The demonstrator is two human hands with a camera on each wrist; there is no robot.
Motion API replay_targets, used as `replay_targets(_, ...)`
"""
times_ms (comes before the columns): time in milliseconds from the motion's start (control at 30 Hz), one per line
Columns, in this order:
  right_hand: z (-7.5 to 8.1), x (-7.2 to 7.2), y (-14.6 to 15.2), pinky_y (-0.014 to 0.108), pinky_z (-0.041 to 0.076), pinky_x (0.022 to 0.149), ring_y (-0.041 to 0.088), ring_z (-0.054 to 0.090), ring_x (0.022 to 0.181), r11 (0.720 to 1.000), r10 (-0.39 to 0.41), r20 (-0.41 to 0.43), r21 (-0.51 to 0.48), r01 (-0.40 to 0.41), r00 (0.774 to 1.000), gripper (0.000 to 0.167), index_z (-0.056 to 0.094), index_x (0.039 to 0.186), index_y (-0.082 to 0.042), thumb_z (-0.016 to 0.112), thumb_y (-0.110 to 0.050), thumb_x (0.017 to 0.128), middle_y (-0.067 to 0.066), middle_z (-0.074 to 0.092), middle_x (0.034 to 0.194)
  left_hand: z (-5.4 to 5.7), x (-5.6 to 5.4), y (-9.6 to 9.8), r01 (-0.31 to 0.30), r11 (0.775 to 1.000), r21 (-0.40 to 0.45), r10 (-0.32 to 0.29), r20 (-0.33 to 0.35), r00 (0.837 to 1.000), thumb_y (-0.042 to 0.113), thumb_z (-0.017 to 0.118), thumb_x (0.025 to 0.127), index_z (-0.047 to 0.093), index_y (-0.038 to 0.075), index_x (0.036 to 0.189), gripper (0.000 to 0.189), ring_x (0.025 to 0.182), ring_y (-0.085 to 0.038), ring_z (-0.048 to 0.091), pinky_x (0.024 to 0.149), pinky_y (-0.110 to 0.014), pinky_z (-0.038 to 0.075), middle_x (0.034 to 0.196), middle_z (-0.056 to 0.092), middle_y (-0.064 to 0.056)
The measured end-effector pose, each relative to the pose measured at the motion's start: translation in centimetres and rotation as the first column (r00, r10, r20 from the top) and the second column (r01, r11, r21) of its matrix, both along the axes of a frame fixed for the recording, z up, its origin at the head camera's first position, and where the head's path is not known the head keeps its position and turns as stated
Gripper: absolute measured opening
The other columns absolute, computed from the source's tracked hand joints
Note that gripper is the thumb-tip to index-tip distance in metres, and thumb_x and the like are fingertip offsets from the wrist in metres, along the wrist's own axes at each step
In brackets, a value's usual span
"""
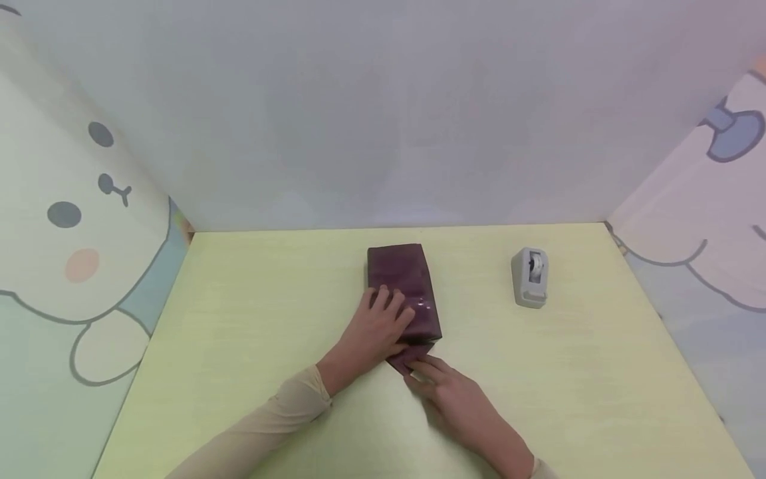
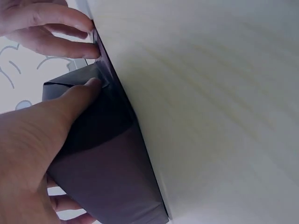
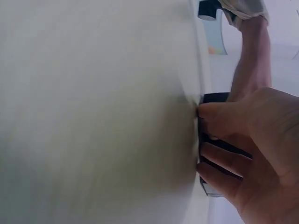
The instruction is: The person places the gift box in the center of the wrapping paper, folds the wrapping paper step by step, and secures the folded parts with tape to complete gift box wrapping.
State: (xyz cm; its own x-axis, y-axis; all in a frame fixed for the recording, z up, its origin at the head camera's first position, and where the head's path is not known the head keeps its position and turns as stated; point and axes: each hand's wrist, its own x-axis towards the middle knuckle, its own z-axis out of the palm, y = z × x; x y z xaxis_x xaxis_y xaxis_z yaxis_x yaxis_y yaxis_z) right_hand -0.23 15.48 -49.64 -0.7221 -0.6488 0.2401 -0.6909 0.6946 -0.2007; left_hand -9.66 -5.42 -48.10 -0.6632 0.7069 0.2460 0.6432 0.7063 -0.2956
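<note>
A box wrapped in dark purple paper (image 1: 397, 269) lies on the table. My left hand (image 1: 374, 326) grips its near part: the fingers spread over the top, and the thumb presses the folded near end, as the left wrist view shows. From that end a pointed paper flap (image 1: 404, 360) sticks out along the table toward me. My right hand (image 1: 457, 399) holds the flap's tip, thumb and fingertips at its edges. In the right wrist view those fingertips (image 3: 205, 170) sit right at the tabletop, hiding much of the flap.
A grey tape dispenser (image 1: 530, 278) with a roll of tape stands to the right of the box on the pale yellow table (image 1: 257, 286). A plain wall (image 1: 395, 133) rises behind the table, and panels with cartoon animals flank both sides.
</note>
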Motion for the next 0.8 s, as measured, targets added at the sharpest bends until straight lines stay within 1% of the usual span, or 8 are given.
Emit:
replay_targets(133, 0.1, -0.2, 0.1, 0.035, 0.060, 0.096, 0.023, 0.064, 0.128, 1.000, -0.016, -0.015, -0.007, 0.016, 1.000, 0.045, 0.082, 0.116, -0.018, 0.083, -0.001, 0.075, 0.002, 0.071, 0.132, 0.1, 0.0, 0.1, 0.001, 1.000, 0.012, -0.001, -0.005, 1.000, 0.073, 0.076, 0.079, 0.052, 0.018, 0.117, 0.071, 0.123, -0.036, 0.058, 0.103, -0.051, 0.046, 0.133, 0.059, -0.011)
replay_targets(233, -0.2, -0.5, -0.4, 0.033, 0.060, 0.092, 0.020, 0.068, 0.119, 0.999, -0.039, -0.067, -0.019, 0.038, 0.997, 0.032, 0.082, 0.108, -0.020, 0.085, -0.007, 0.078, -0.002, 0.074, 0.123, 0.1, 0.2, 0.1, -0.009, 1.000, 0.026, 0.009, 0.014, 1.000, 0.071, 0.077, 0.080, 0.054, 0.020, 0.120, 0.069, 0.125, -0.037, 0.058, 0.104, -0.051, 0.047, 0.135, 0.059, -0.013)
replay_targets(333, -0.4, -0.8, -0.9, 0.027, 0.057, 0.078, 0.013, 0.068, 0.106, 0.998, -0.068, -0.128, -0.017, 0.066, 0.989, 0.020, 0.079, 0.101, -0.023, 0.084, -0.016, 0.083, -0.008, 0.075, 0.112, -0.1, 0.3, 0.1, -0.034, 0.997, 0.076, 0.028, 0.079, 0.996, 0.067, 0.078, 0.081, 0.055, 0.021, 0.130, 0.072, 0.133, -0.041, 0.052, 0.107, -0.053, 0.045, 0.141, 0.054, -0.017)
replay_targets(433, -0.4, -1.1, -1.3, 0.023, 0.050, 0.067, 0.009, 0.065, 0.098, 0.997, -0.078, -0.159, 0.009, 0.080, 0.984, 0.017, 0.077, 0.099, -0.026, 0.082, -0.019, 0.084, -0.013, 0.074, 0.104, -0.2, 0.4, 0.1, -0.071, 0.988, 0.137, 0.049, 0.159, 0.986, 0.063, 0.079, 0.083, 0.052, 0.018, 0.142, 0.079, 0.144, -0.045, 0.042, 0.115, -0.057, 0.041, 0.151, 0.046, -0.021)
replay_targets(500, -0.4, -1.3, -1.4, 0.022, 0.048, 0.065, 0.009, 0.064, 0.097, 0.997, -0.068, -0.171, 0.034, 0.075, 0.983, 0.018, 0.077, 0.099, -0.025, 0.081, -0.018, 0.082, -0.012, 0.074, 0.103, -0.3, 0.4, 0.1, -0.088, 0.982, 0.170, 0.054, 0.196, 0.979, 0.062, 0.079, 0.083, 0.048, 0.016, 0.147, 0.084, 0.150, -0.046, 0.036, 0.120, -0.059, 0.036, 0.157, 0.041, -0.024)
replay_targets(567, -0.3, -1.6, -1.4, 0.023, 0.049, 0.066, 0.009, 0.065, 0.098, 0.996, -0.051, -0.186, 0.066, 0.064, 0.981, 0.020, 0.078, 0.100, -0.024, 0.082, -0.017, 0.081, -0.011, 0.074, 0.103, -0.4, 0.3, 0.1, -0.096, 0.980, 0.173, 0.057, 0.214, 0.975, 0.060, 0.079, 0.084, 0.045, 0.014, 0.151, 0.088, 0.154, -0.047, 0.031, 0.124, -0.060, 0.032, 0.161, 0.036, -0.025)
replay_targets(667, -0.1, -1.8, -1.6, 0.025, 0.051, 0.067, 0.012, 0.066, 0.097, 0.991, -0.014, -0.224, 0.125, 0.043, 0.974, 0.023, 0.079, 0.101, -0.023, 0.083, -0.016, 0.080, -0.009, 0.074, 0.103, -0.4, 0.2, 0.1, -0.087, 0.983, 0.159, 0.052, 0.211, 0.976, 0.060, 0.078, 0.085, 0.043, 0.013, 0.154, 0.091, 0.155, -0.047, 0.030, 0.126, -0.059, 0.030, 0.164, 0.033, -0.026)
replay_targets(800, 0.1, -2.0, -1.6, 0.026, 0.053, 0.067, 0.013, 0.066, 0.097, 0.980, 0.041, -0.269, 0.200, 0.014, 0.962, 0.022, 0.078, 0.104, -0.021, 0.081, -0.017, 0.082, -0.007, 0.074, 0.104, -0.3, 0.2, 0.2, -0.072, 0.989, 0.128, 0.048, 0.184, 0.982, 0.062, 0.077, 0.086, 0.043, 0.014, 0.154, 0.090, 0.153, -0.048, 0.033, 0.125, -0.059, 0.032, 0.163, 0.036, -0.026)
